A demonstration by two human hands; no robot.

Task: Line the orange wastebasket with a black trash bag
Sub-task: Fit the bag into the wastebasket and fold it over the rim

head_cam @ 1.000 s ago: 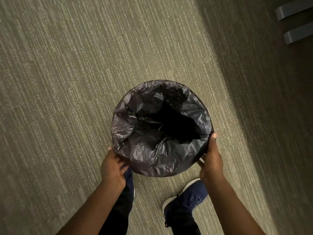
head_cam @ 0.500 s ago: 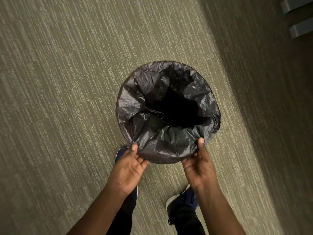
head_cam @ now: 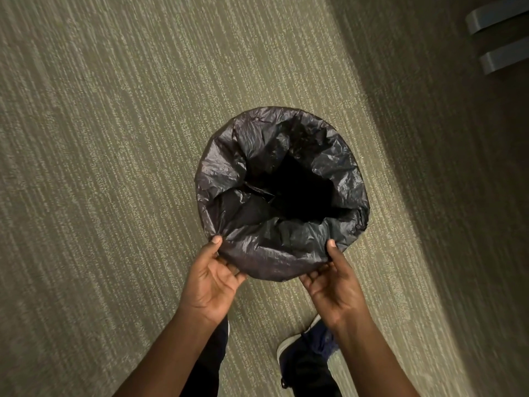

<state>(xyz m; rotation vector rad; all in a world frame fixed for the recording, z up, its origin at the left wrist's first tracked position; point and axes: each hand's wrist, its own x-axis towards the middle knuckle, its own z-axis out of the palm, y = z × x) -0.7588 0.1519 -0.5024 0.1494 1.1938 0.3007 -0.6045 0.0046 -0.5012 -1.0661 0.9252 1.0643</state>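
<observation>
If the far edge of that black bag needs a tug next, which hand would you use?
Probably the right hand. Both hands grip the near edge of the black trash bag, but the bin sits off to the person's right, so that hand seems closer to the far rim. The left hand could hold the bag steady.

Floor only, seen from above. Carpet covers the whole frame: olive-tan, low pile, with fine pale streaks running diagonally from upper left toward lower right. Left and centre are lit evenly and look lighter. A broad dark shadow band takes the right side, its edge slanting from the top centre down to the lower right. Top right corner, inside the shadow: two grey bars, flat, parallel, one just below the other, cut off by the frame edge; what they belong to can't be told. No walls or windows visible.
</observation>
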